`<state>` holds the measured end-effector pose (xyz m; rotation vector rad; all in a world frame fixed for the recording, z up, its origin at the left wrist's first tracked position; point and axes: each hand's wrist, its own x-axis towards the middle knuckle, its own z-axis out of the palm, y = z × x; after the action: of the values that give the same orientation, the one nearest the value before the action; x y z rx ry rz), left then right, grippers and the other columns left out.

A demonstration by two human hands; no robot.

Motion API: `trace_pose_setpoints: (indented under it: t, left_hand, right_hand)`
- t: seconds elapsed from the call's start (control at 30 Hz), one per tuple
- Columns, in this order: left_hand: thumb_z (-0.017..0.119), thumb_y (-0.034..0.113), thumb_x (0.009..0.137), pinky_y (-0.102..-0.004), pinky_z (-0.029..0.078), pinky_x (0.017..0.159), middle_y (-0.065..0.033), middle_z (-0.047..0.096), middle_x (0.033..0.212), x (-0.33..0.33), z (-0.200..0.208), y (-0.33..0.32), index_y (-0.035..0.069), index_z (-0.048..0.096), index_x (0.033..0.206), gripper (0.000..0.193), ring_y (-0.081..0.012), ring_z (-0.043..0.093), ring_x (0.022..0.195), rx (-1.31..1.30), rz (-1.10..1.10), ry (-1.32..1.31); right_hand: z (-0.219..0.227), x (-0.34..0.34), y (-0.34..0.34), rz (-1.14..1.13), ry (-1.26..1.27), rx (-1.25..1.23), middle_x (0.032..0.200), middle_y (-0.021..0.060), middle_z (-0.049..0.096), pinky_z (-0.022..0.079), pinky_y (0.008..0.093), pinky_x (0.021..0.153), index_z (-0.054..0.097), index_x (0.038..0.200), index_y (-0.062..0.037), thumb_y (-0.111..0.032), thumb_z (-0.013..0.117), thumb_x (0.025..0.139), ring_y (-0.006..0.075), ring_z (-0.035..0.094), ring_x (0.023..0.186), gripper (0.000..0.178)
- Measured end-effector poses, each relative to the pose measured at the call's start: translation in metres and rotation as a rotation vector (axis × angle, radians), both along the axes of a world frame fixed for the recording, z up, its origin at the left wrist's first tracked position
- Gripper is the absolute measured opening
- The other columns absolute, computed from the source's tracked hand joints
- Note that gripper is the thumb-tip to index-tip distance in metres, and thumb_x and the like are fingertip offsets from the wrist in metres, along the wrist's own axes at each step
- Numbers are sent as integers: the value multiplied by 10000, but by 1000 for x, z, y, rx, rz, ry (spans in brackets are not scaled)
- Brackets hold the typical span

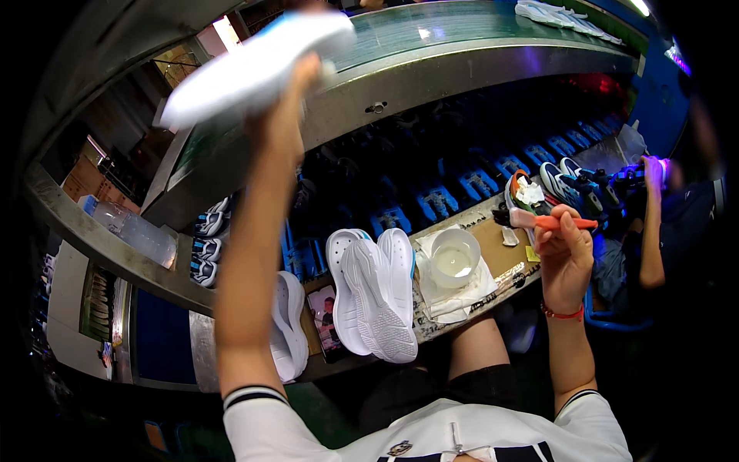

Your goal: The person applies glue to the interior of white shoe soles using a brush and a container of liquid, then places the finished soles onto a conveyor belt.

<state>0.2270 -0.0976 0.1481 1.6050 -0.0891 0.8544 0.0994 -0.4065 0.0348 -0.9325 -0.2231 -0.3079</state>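
Observation:
My left hand [296, 92] is stretched far forward, closed on a white shoe sole [246, 73]. Both are smeared by motion, in front of the conveyor belt at the upper left. In my right hand [568, 258] is a brush [566, 223] with an orange handle and pale bristles, held level between thumb and fingers. Below and left of that hand, a translucent bowl [454, 258] with some pale liquid stands on white paper [443, 300]. Several white soles [377, 300] lie stacked between my arms. Another sole [287, 327] sits beside my left forearm.
A phone [327, 323] lies by the soles. The conveyor [431, 38] crosses behind, bearing white soles [566, 19] at its far right. Underneath are blue racks [436, 202]. Finished-looking shoes [566, 185] stand at right, near another person's hand [654, 173]. A plastic container [135, 231] is at left.

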Motion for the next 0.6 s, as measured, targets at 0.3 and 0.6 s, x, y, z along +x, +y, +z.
trace_pose_setpoints:
  t: [0.3, 0.6]
  left_hand:
    - [635, 51, 778, -300, 517, 572, -101, 658, 914, -49, -42, 54, 30, 579, 1013, 243, -188, 649, 694, 1031, 54, -288]
    - [582, 44, 670, -384, 415, 894, -94, 572, 912, -176, -139, 142, 65, 577, 842, 174, -245, 536, 965, 1882, -413, 209]
  right_hand:
    - [-56, -23, -17, 93, 272, -249, 745, 162, 672, 466, 251, 604, 611, 976, 56, -149, 547, 909, 153, 616, 628, 225]
    - [-94, -39, 5, 211, 425, -309, 746, 167, 674, 414, 222, 593, 624, 958, 69, -136, 544, 900, 133, 568, 600, 228]
